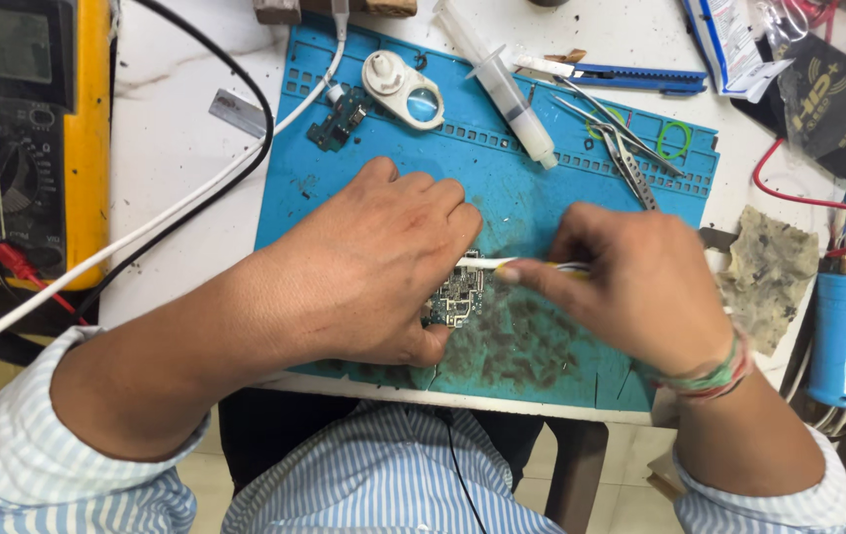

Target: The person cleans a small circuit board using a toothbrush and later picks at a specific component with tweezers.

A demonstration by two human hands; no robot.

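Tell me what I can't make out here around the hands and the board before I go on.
All in the head view:
- Circuit board: mostly covered by the left hand; its parts are too small to tell.
- White-tipped tool: its handle is hidden inside the right hand, so its kind is unclear.
- Yellow meter: cut off by the left and top edges.
- Blue mat: its near middle is hidden by both hands.

A white table (pixel 176 129) carries a blue mat (pixel 541 198) in the middle, a yellow meter (pixel 37 129) at left, and a dirty cloth (pixel 767 272) at right. White and black cables (pixel 235 168) cross it. A blue knife (pixel 630 77) lies at the mat's far edge.
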